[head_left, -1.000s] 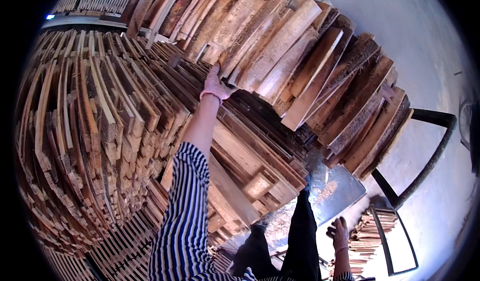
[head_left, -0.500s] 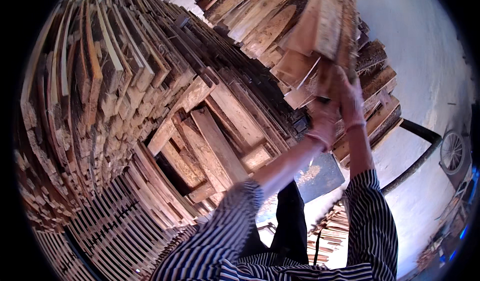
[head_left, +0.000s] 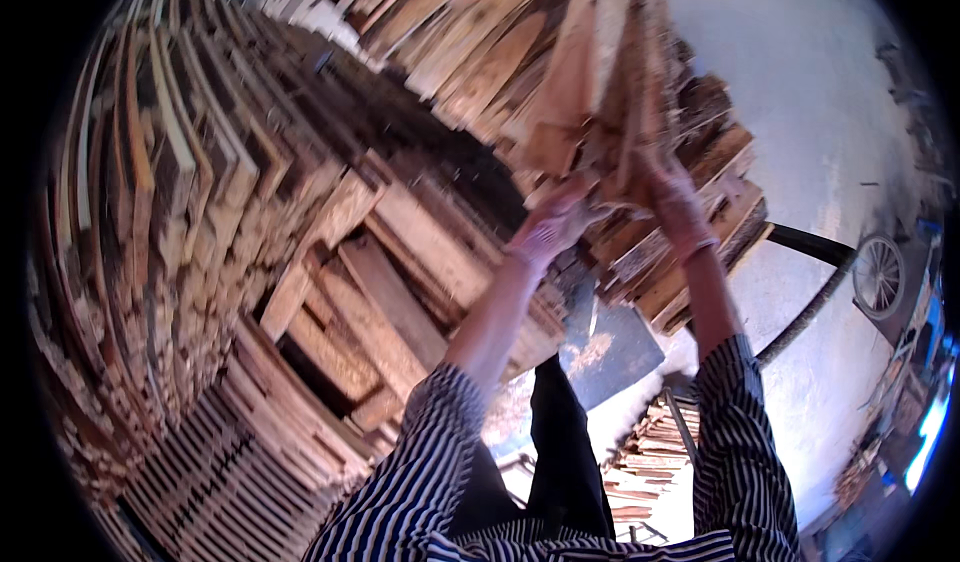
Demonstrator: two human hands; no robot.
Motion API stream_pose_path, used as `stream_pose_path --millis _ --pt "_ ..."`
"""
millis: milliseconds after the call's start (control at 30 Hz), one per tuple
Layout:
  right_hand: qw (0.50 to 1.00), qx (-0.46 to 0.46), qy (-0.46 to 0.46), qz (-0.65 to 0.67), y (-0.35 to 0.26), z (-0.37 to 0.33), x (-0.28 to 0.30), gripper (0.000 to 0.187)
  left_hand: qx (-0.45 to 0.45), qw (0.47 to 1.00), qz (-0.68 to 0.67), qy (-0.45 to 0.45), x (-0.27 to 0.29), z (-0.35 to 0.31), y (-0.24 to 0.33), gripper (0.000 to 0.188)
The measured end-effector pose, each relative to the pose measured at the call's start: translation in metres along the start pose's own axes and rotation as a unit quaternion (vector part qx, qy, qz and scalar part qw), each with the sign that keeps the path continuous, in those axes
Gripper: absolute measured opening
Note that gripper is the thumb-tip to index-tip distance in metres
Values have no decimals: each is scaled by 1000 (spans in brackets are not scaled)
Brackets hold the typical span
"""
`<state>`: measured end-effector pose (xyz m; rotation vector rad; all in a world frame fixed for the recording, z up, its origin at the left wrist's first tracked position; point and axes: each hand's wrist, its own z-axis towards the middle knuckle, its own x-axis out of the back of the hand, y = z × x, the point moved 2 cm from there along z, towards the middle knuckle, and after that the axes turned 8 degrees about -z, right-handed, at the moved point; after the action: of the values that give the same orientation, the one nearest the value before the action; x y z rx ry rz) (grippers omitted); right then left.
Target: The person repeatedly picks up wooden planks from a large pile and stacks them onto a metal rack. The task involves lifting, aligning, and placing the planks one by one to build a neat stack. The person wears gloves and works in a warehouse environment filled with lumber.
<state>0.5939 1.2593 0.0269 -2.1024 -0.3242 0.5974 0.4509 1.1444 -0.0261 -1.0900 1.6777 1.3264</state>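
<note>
Stacked boards (head_left: 175, 222) fill the frame's left, a timber pile (head_left: 420, 237) beside them. At upper centre, planks (head_left: 610, 72) extend upward from my left hand (head_left: 558, 220) and right hand (head_left: 677, 200); sticks (head_left: 645, 462) lie lower right of centre, a wheel (head_left: 880, 276) far right.

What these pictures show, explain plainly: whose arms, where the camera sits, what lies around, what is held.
There is no machine: these are a person's left hand and right hand, below striped sleeves. The view comes from a wide camera worn on the head, looking down; its lens bends straight edges. Both hands are at the near ends of some boards by the right-hand pile; blur hides how firmly each grips. A tall stack stands on the left; the lower middle stack has loose planks in its hollow. Pale shavings lie on a grey sheet.
</note>
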Motion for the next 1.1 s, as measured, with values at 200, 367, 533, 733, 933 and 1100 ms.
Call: stream_pose_path --millis 200,367,533,733,933,1100 --pt "997 10 52 -60 -4 -7 -16 56 -52 941 -254 217 -9 19 44 99" --pt "992 -22 46 -119 -22 -14 -63 54 -140 950 -153 233 18 9 55 72" --pt "987 -31 73 -142 -45 -59 -32 57 73 975 126 168 -59 -25 18 56" --pt "979 -60 77 -180 -46 -114 -27 66 201 976 56 55 -33 -8 83 59" --pt "873 -80 158 -454 -38 -114 -65 83 81 964 178 178 -38 28 64 67" --pt "986 -67 2 -155 -12 -99 -56 74 105 967 168 158 -72 -5 93 86"
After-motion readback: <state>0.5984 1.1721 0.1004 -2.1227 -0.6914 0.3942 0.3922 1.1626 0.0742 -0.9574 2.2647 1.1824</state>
